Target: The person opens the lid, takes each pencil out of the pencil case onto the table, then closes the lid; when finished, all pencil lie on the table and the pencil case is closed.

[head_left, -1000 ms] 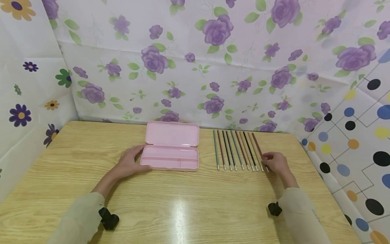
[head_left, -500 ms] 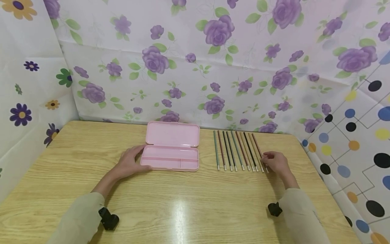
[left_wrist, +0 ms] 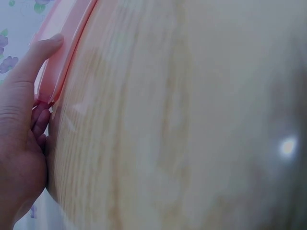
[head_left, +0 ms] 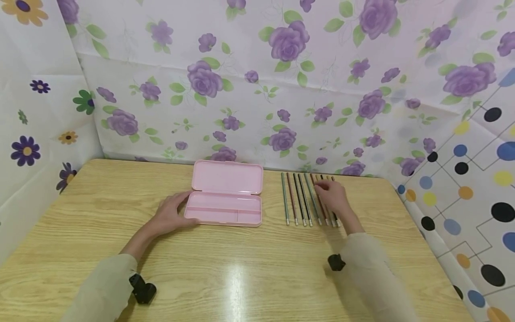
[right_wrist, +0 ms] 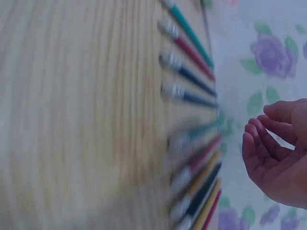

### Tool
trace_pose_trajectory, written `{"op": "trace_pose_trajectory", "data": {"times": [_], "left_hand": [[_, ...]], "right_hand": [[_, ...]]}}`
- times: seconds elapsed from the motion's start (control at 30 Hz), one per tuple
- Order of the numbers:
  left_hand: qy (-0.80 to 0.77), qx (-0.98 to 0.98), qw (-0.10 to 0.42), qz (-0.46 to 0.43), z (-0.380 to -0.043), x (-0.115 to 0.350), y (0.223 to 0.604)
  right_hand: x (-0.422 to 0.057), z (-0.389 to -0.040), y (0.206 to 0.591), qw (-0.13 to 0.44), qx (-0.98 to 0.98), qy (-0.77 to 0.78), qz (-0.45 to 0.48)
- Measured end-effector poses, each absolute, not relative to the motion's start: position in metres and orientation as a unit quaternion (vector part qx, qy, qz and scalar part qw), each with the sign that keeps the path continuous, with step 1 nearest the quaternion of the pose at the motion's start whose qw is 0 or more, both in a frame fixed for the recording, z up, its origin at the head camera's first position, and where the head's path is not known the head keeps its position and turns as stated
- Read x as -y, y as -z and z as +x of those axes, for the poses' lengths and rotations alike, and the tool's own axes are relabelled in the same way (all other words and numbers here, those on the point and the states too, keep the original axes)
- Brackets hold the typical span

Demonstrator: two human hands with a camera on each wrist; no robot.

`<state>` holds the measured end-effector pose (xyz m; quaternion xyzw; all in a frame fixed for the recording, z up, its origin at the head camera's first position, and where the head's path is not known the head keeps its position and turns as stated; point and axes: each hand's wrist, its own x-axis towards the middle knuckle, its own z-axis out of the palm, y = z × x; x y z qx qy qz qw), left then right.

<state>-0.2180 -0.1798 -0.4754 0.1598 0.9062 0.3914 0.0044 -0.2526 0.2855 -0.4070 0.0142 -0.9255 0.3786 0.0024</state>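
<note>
A pink pencil case [head_left: 227, 178] lies with its lid laid back, and its divided base faces up. At its left end my left hand [head_left: 169, 214] grips the base, thumb along the front edge and fingers on the far side; the left wrist view shows the thumb on the pink case wall [left_wrist: 72, 52]. Several pencils [head_left: 285, 197] with white eraser ends lie in a row right of the case, erasers towards me. Over the right part of that row hovers my right hand [head_left: 335, 197], its fingers loosely bent with nothing between them [right_wrist: 273, 148]. It hides parts of the right-hand pencils.
The wood-grain table [head_left: 181, 277] ends at the back against a floral sheet [head_left: 241, 112]. Patterned sheets also hang at the left and right sides. A black wrist camera [head_left: 142, 290] sits on the left sleeve, another [head_left: 336, 262] on the right.
My right hand has left the rightmost pencil's eraser end and moved left and farther back, over the row. My left hand and the pencil case have stayed put.
</note>
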Motion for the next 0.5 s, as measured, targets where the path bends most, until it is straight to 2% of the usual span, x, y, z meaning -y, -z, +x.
{"op": "trace_pose_trajectory", "data": {"times": [0.2, 0.37, 0.5], "left_hand": [[-0.391, -0.905, 0.000, 0.169, -0.217, 0.179, 0.476], [-0.394, -0.905, 0.003, 0.162, -0.218, 0.179, 0.476], [-0.397, -0.903, 0.001, 0.164, -0.217, 0.179, 0.476]], "right_hand": [[-0.227, -0.262, 0.412, -0.021, 0.913, -0.405, 0.052], [-0.190, -0.274, 0.421, -0.048, 0.882, -0.466, 0.056], [-0.171, -0.288, 0.430, -0.049, 0.860, -0.507, 0.038]]}}
